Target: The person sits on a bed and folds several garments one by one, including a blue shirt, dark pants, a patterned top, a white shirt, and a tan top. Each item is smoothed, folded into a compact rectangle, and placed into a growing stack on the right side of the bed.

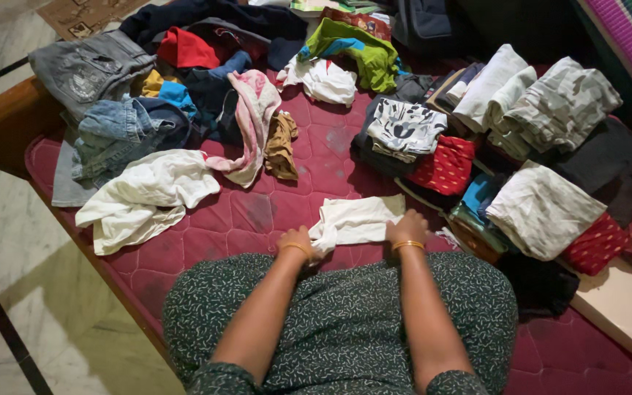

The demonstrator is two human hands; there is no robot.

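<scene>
Now both hands are down on the cream cloth (356,219), which lies partly folded on the maroon mattress (257,212) just ahead of the person's knees. The left hand (298,241) pinches its bunched near-left corner, fingers closed on the fabric; the right hand (407,228) curls over the right edge, pressing it flat. It looks light, thin and limp, likely to sag and crease, so corners and edges seem the best holds. A loose white garment (144,194) lies left; folded stacks (543,208) sit right.
</scene>
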